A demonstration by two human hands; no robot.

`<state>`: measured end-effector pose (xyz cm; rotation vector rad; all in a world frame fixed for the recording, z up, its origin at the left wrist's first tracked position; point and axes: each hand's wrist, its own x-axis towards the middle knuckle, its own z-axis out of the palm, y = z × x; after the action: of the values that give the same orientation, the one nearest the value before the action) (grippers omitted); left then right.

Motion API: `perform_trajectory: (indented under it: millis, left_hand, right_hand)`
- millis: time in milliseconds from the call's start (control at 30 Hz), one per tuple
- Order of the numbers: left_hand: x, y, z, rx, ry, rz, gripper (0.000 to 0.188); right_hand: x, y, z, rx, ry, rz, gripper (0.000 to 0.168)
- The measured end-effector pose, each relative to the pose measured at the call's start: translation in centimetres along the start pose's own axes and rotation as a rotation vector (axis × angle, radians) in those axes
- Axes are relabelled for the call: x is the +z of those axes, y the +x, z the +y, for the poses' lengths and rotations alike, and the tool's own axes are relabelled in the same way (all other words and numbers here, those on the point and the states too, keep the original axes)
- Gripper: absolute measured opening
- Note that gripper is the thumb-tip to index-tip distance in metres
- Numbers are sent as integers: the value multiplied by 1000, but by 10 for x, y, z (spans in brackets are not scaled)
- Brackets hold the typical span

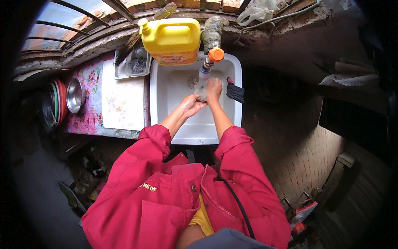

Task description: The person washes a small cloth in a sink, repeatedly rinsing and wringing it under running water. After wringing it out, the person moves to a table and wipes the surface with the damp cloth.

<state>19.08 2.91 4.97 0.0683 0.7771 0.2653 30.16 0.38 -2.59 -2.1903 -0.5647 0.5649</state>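
Over a white sink, my left hand is palm up with its fingers apart, just below the outlet of a tap. Beside it, my right hand is curled, its knuckles up; whether anything is inside it cannot be seen. Between the hands is a whitish, translucent stretch, water or a clear thing, under the blue-ringed tap nozzle. The tap has an orange knob. A dark cloth with a red edge hangs over the sink's right rim.
A yellow plastic jug stands at the sink's back left. Left of the sink are a white board, a clear plastic tray with a steel scourer, a metal bowl and coloured basins. Plastic bags hang above.
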Motion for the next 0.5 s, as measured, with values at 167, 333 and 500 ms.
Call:
perform_trajectory:
  millis: [167, 333, 500]
  left_hand:
    - [-7, -13, 19, -116, 38, -110, 37]
    - [5, -11, 28, -312, 256, -101, 26]
    - [5, 2, 21, -399, 429, -101, 7]
  right_hand:
    - [-32, -9, -36, 593, 759, -377, 37]
    - [-51, 2, -38, 246, 478, -1236, 44]
    - [-53, 4, -55, 246, 728, -1124, 41]
